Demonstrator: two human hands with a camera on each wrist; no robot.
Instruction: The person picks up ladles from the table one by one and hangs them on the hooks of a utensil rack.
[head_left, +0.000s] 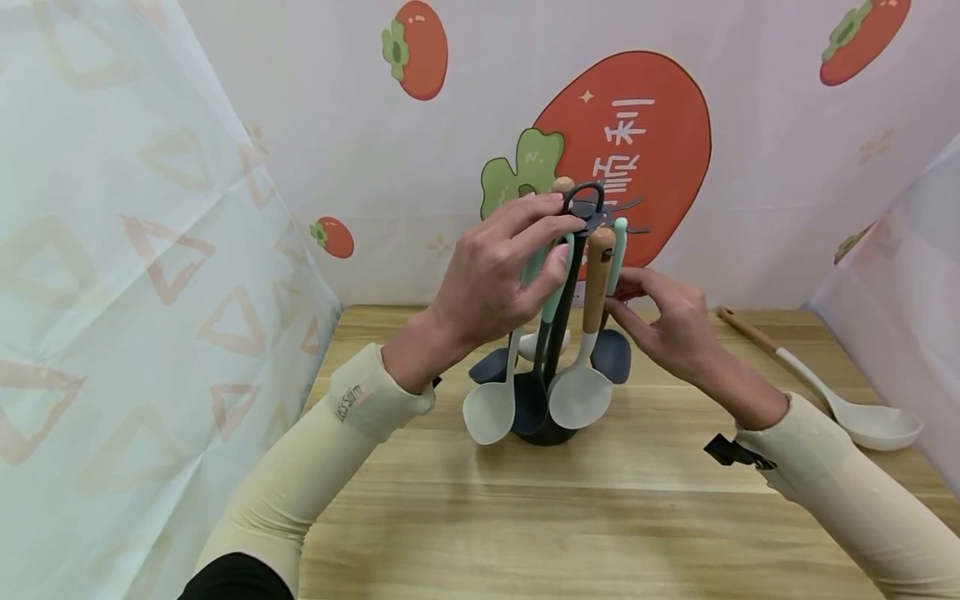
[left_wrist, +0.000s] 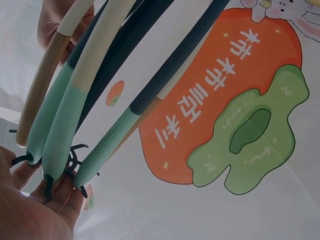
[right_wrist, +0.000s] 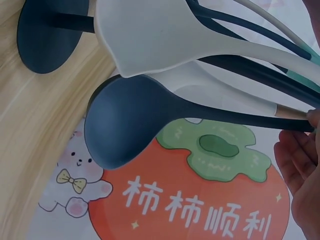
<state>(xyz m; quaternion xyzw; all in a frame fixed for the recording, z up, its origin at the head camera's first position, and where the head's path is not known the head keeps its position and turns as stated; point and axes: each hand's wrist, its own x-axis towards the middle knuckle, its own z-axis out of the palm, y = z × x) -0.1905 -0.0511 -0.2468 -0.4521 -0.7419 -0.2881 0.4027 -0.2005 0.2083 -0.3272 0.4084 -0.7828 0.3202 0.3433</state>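
A utensil rack with a dark pole (head_left: 557,342) and a round dark base (head_left: 555,436) stands on the table, several ladles and turners hanging around it. My left hand (head_left: 498,262) holds the rack's top, its fingers by the hooks (left_wrist: 73,159) and the green handle ends (left_wrist: 62,135). On the right side, my right hand (head_left: 675,327) pinches the shaft of a dark ladle (right_wrist: 130,122) with a green handle (head_left: 618,254). A white ladle (head_left: 581,396) with a wooden handle hangs at the front, beside another white ladle (head_left: 489,412).
A white slotted-looking spoon or ladle (head_left: 877,423) with a wooden handle lies at the table's right side. The wooden table (head_left: 600,517) meets a printed cloth backdrop (head_left: 360,150) at its back edge, with cloth at both sides too.
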